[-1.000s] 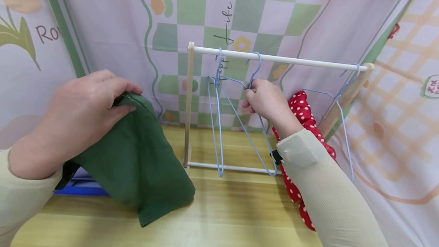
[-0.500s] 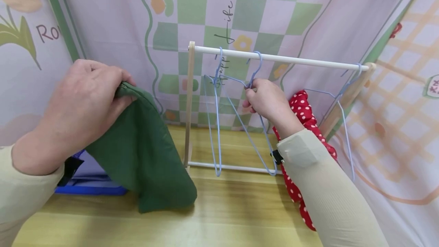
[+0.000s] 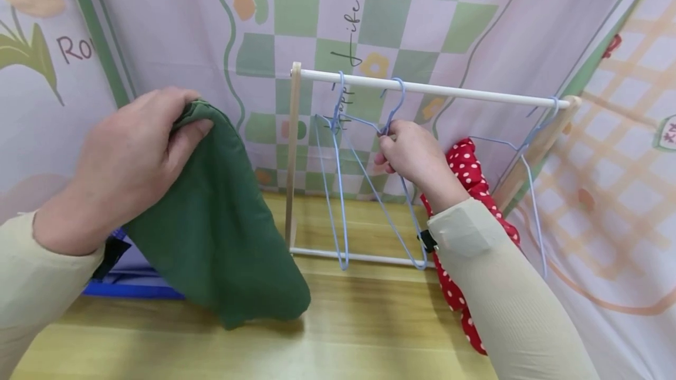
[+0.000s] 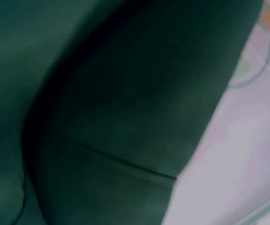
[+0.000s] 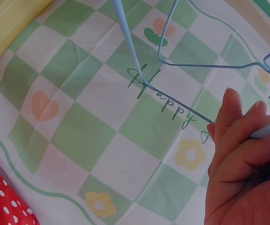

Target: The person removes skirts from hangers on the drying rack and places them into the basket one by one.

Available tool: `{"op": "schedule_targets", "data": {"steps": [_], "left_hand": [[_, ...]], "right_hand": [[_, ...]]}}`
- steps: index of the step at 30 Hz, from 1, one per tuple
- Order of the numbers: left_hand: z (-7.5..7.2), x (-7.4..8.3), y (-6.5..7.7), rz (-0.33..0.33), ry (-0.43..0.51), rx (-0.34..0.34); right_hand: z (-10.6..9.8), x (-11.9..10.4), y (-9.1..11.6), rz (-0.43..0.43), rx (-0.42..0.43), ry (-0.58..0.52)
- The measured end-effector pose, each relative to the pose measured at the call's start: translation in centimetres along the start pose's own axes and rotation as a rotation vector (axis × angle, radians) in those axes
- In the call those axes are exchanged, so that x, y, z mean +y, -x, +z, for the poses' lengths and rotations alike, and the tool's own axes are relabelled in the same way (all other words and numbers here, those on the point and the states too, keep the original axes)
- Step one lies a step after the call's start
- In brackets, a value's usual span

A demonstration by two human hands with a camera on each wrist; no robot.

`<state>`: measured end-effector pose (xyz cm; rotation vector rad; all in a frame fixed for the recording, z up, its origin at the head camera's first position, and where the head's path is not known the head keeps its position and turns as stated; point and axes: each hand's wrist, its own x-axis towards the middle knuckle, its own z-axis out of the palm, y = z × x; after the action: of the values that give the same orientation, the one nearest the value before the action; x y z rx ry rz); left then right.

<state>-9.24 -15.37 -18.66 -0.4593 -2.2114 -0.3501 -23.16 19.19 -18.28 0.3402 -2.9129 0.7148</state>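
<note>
Pinched between thumb and fingers of my left hand (image 3: pixel 139 157) is a piece of green cloth (image 3: pixel 222 239), which drapes down toward the table. The same green fabric (image 4: pixel 125 117) fills most of the left wrist view, and the left hand does not show there. On the rack, my right hand (image 3: pixel 414 154) grips a blue hanger (image 3: pixel 398 95) just under its hook, which sits over the white rail (image 3: pixel 465 94). In the right wrist view the curled fingers (image 5: pixel 247 140) are round the hanger's wire. Another blue hanger (image 3: pixel 342 210) hangs to the left of it.
A third blue hanger (image 3: pixel 536 210) hangs at the rack's right end. Red polka-dot fabric (image 3: pixel 467 163) is there too, partly behind my right arm. Behind the green cloth lies a blue tray (image 3: pixel 132 291) with bluish fabric. A patterned curtain (image 3: pixel 296 10) backs the wooden table (image 3: pixel 359 333).
My left hand has risen, lifting the green cloth's top edge with it. The cloth's lower corner has shifted slightly right. The left hanger has swung a little; my right hand stays on its hanger.
</note>
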Motion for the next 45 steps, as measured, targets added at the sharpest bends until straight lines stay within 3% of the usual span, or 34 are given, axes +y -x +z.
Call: {"op": "schedule_targets", "data": {"steps": [3, 12, 18, 25, 32, 38, 45], "left_hand": [[0.1, -0.1, -0.3, -0.005, -0.019, -0.025], [0.4, -0.3, -1.4, 0.065, -0.055, -0.058], [0.3, -0.2, -2.5, 0.019, -0.015, -0.092], [-0.2, -0.4, -3.5, -0.105, 0.112, -0.278], [-0.4, -0.7, -3.4, -0.06, 0.104, -0.335], [-0.6, -1.4, -3.4, -0.088, 0.085, -0.345], [-0.6, -1.8, -3.9, -0.061, 0.147, -0.398]], "right_hand": [[-0.1, 0.0, 0.0, 0.0, -0.002, -0.002], [-0.2, 0.0, -0.1, 0.001, -0.003, 0.004], [-0.3, -0.1, 0.0, 0.003, -0.008, 0.005], [-0.2, -0.1, 0.0, 0.005, -0.007, 0.003], [-0.1, -0.2, 0.0, 0.006, -0.007, -0.003], [-0.1, -0.3, 0.0, 0.006, -0.008, 0.002], [0.0, -0.2, -0.1, 0.01, -0.014, -0.003]]}}
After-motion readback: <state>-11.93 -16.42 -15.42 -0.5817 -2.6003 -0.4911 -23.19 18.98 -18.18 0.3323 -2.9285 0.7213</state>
